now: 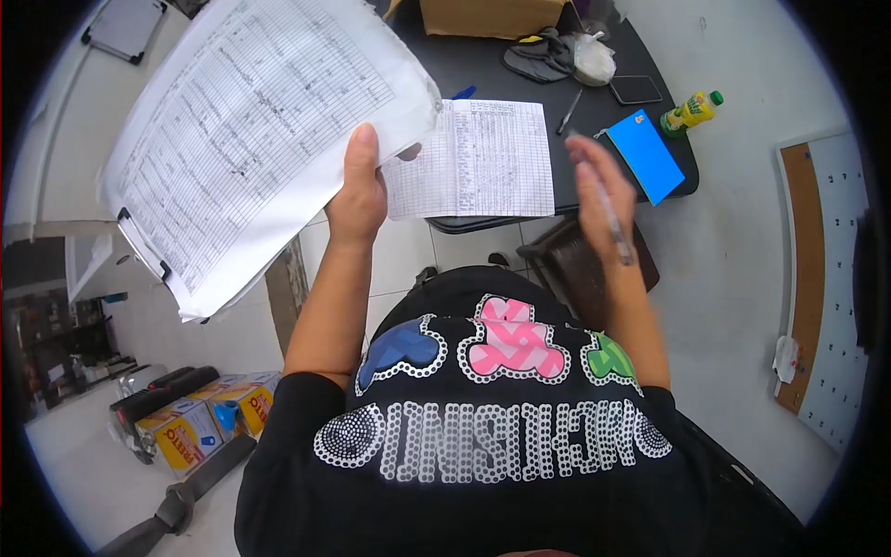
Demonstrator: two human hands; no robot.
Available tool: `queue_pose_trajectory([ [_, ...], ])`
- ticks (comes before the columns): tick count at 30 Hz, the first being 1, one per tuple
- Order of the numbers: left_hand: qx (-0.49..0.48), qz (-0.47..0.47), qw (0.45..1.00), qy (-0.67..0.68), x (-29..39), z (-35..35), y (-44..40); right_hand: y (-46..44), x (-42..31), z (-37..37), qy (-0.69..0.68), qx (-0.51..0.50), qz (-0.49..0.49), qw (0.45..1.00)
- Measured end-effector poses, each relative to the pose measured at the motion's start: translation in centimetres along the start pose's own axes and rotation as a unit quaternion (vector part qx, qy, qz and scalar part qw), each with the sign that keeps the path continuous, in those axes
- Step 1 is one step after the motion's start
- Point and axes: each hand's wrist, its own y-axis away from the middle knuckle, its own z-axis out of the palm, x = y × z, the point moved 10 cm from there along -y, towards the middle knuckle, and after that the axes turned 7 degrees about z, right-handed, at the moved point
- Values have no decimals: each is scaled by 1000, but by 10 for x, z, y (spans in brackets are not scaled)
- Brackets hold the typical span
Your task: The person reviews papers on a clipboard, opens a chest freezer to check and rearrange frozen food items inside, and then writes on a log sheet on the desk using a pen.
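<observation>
My left hand (360,190) grips a clipboard stacked with filled-in grid sheets (260,130), thumb on top, raised and tilted to the left. Its metal clip (144,246) shows at the lower left. My right hand (601,195), slightly blurred, is closed around a clear-barrelled pen (616,227) in front of the desk's edge. Between the hands, an open notebook (506,158) with handwritten columns lies on the black desk (445,56); the clipboard covers part of its left page. A second pen (568,113) and a blue booklet (647,158) lie close to my right hand.
On the desk are a phone (636,90), a yellow-green bottle (689,115), a white plastic bag (594,59), a grey cap-like item (538,58) and a cardboard box (492,17). A brown chair (594,283) stands below. Cartons (186,432) sit at lower left; a board (831,278) hangs right.
</observation>
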Motion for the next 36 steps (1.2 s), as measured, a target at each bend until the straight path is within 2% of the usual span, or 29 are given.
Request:
queue_pose_trajectory([
  [1, -3, -3, 1000, -3, -1, -2, -1, 6, 20, 11, 91, -28, -26, 995],
  [3, 6, -9, 1000, -9, -7, -6, 1, 20, 67, 28, 170, -64, -22, 983],
  [6, 11, -10, 1000, -28, -10, -13, 0, 44, 128, 55, 212, -126, -25, 969],
  [9, 8, -8, 999, -42, -6, -22, -1, 52, 141, 79, 248, -198, -15, 948],
  [10, 7, -7, 999, -47, -5, -23, 0, 56, 140, 84, 273, -189, -57, 941],
  [16, 5, -13, 998, -55, -2, -22, 3, 65, 162, 107, 359, -234, -129, 894],
  [25, 4, -16, 999, -43, -2, -26, 6, 60, 165, 101, 323, -216, -135, 911],
  [36, 21, -34, 998, -54, -6, -34, 11, 53, 172, 86, 312, -164, -96, 931],
])
